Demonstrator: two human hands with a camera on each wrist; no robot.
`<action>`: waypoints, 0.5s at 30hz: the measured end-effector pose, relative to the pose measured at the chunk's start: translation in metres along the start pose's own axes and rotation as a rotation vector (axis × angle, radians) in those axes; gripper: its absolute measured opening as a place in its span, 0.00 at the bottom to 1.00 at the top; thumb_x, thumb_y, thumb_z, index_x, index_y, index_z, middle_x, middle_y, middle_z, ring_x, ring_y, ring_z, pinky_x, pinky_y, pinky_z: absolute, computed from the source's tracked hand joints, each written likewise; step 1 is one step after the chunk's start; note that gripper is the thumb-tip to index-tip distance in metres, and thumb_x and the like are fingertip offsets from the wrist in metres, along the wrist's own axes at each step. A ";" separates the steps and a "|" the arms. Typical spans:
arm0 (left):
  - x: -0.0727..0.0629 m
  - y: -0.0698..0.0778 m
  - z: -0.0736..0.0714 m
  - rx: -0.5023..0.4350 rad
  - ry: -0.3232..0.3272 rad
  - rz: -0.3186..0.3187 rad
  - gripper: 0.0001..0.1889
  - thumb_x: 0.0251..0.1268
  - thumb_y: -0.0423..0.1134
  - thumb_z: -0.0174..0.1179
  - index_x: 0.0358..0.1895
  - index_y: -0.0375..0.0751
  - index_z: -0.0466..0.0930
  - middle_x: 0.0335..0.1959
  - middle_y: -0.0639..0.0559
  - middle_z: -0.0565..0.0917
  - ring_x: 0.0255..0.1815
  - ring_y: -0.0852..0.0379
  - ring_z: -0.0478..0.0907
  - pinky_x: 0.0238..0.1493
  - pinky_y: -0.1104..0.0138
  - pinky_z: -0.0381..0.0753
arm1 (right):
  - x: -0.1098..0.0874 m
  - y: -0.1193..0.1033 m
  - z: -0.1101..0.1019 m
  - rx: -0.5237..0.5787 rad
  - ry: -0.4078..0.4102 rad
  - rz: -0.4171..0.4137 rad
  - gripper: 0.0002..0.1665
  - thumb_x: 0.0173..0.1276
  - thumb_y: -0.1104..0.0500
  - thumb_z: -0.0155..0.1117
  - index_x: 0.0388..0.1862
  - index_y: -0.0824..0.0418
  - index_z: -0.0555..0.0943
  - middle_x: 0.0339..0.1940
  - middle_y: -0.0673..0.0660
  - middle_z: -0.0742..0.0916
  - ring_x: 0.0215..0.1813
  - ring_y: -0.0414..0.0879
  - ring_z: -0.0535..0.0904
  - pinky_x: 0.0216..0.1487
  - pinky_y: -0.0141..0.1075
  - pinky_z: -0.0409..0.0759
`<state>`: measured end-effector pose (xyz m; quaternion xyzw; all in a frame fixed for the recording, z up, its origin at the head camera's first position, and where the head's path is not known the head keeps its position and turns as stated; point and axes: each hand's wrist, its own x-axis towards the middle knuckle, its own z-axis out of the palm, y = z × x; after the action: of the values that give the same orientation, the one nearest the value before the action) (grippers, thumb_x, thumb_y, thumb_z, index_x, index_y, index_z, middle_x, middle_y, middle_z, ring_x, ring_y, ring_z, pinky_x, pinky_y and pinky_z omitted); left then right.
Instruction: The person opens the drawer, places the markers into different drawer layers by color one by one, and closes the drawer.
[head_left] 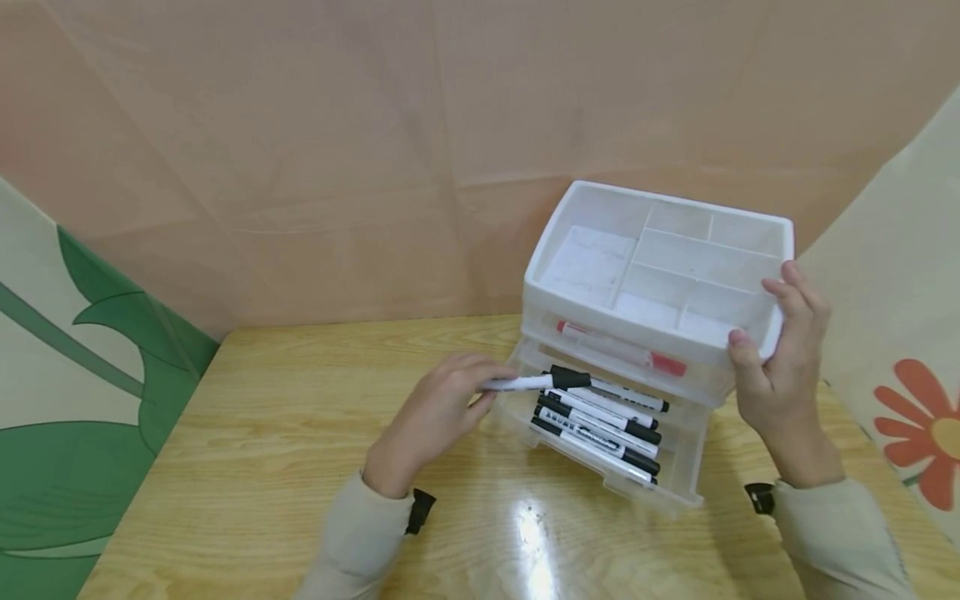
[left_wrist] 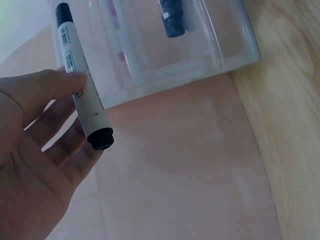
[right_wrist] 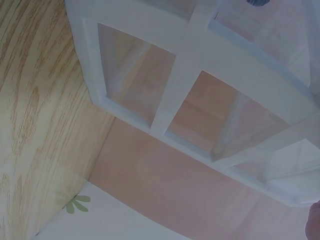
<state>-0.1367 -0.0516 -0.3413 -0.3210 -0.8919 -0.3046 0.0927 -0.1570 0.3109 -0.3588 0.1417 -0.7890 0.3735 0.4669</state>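
A white plastic drawer organizer [head_left: 660,287] stands toward the back right of the table, its top divided into compartments. Its lower clear drawer [head_left: 686,475] is pulled out and holds several black-capped white markers [head_left: 600,425]. Between thumb and fingers, my left hand [head_left: 442,408] pinches a black-capped marker [left_wrist: 82,80] over the drawer's left side. My right hand [head_left: 787,367] grips the organizer's right rim, thumb at the front corner and fingers along the side. Only a fingertip [right_wrist: 314,222] of it shows in the right wrist view.
A red marker [head_left: 622,348] lies in the upper drawer, seen through its clear front. Behind the wooden table [head_left: 262,467] hangs a plain pinkish cloth [head_left: 337,167]. Printed cloths with green leaves [head_left: 67,467] and a red flower [head_left: 918,433] flank it.
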 end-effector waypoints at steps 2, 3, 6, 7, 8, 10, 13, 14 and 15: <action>0.003 0.002 0.002 0.004 -0.010 0.013 0.17 0.62 0.29 0.66 0.53 0.48 0.85 0.53 0.52 0.86 0.57 0.53 0.81 0.61 0.61 0.81 | 0.000 0.000 0.000 -0.003 -0.002 0.002 0.46 0.68 0.35 0.54 0.64 0.75 0.67 0.74 0.61 0.66 0.75 0.48 0.62 0.72 0.25 0.62; 0.004 0.003 0.002 0.007 -0.016 0.019 0.17 0.62 0.29 0.66 0.53 0.48 0.85 0.54 0.52 0.86 0.57 0.53 0.81 0.60 0.61 0.81 | 0.000 0.000 -0.001 -0.006 -0.004 0.003 0.46 0.68 0.36 0.54 0.64 0.75 0.66 0.74 0.61 0.66 0.75 0.48 0.62 0.72 0.26 0.62; 0.009 0.006 0.005 0.005 -0.038 0.029 0.18 0.63 0.29 0.65 0.54 0.48 0.85 0.53 0.52 0.87 0.56 0.54 0.81 0.59 0.62 0.82 | -0.001 0.000 -0.001 -0.015 -0.009 0.005 0.46 0.69 0.35 0.53 0.65 0.75 0.66 0.75 0.60 0.66 0.75 0.48 0.62 0.74 0.32 0.63; 0.010 0.007 0.006 0.003 -0.045 0.028 0.18 0.63 0.29 0.65 0.54 0.48 0.85 0.53 0.52 0.87 0.56 0.54 0.81 0.59 0.62 0.82 | 0.000 0.000 -0.001 -0.016 -0.009 0.007 0.46 0.69 0.35 0.53 0.65 0.74 0.66 0.75 0.60 0.66 0.75 0.48 0.62 0.74 0.33 0.63; 0.011 0.008 0.007 0.003 -0.049 0.029 0.17 0.63 0.29 0.65 0.54 0.48 0.85 0.53 0.52 0.87 0.56 0.54 0.81 0.58 0.62 0.82 | 0.000 0.000 -0.001 -0.018 -0.009 0.008 0.46 0.69 0.35 0.53 0.65 0.74 0.66 0.75 0.60 0.66 0.75 0.48 0.62 0.74 0.34 0.64; 0.014 0.010 0.010 0.003 -0.056 0.039 0.16 0.64 0.30 0.65 0.54 0.47 0.85 0.52 0.53 0.87 0.55 0.55 0.81 0.57 0.64 0.83 | -0.001 0.000 -0.001 -0.013 -0.009 0.011 0.46 0.69 0.35 0.53 0.65 0.74 0.66 0.75 0.60 0.66 0.76 0.49 0.61 0.74 0.35 0.63; 0.017 0.012 0.013 0.010 -0.064 0.060 0.16 0.64 0.30 0.64 0.53 0.47 0.85 0.51 0.53 0.87 0.54 0.55 0.82 0.56 0.64 0.83 | 0.000 -0.001 -0.001 -0.011 -0.013 0.015 0.46 0.69 0.36 0.53 0.65 0.74 0.66 0.75 0.60 0.65 0.76 0.49 0.61 0.75 0.38 0.63; 0.018 0.012 0.015 0.016 -0.067 0.072 0.15 0.64 0.30 0.64 0.53 0.47 0.85 0.51 0.54 0.87 0.54 0.56 0.82 0.56 0.65 0.83 | 0.000 -0.001 -0.001 -0.011 -0.016 0.016 0.46 0.69 0.36 0.53 0.65 0.74 0.66 0.75 0.60 0.65 0.76 0.49 0.61 0.75 0.40 0.63; 0.019 0.013 0.016 0.023 -0.071 0.084 0.15 0.65 0.31 0.64 0.53 0.47 0.85 0.51 0.54 0.87 0.54 0.56 0.82 0.56 0.65 0.83 | 0.000 -0.001 -0.001 -0.011 -0.018 0.017 0.46 0.69 0.36 0.53 0.66 0.74 0.66 0.75 0.60 0.65 0.76 0.49 0.61 0.75 0.42 0.64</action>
<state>-0.1430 -0.0245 -0.3410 -0.3676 -0.8838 -0.2788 0.0775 -0.1555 0.3112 -0.3583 0.1358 -0.7965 0.3716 0.4573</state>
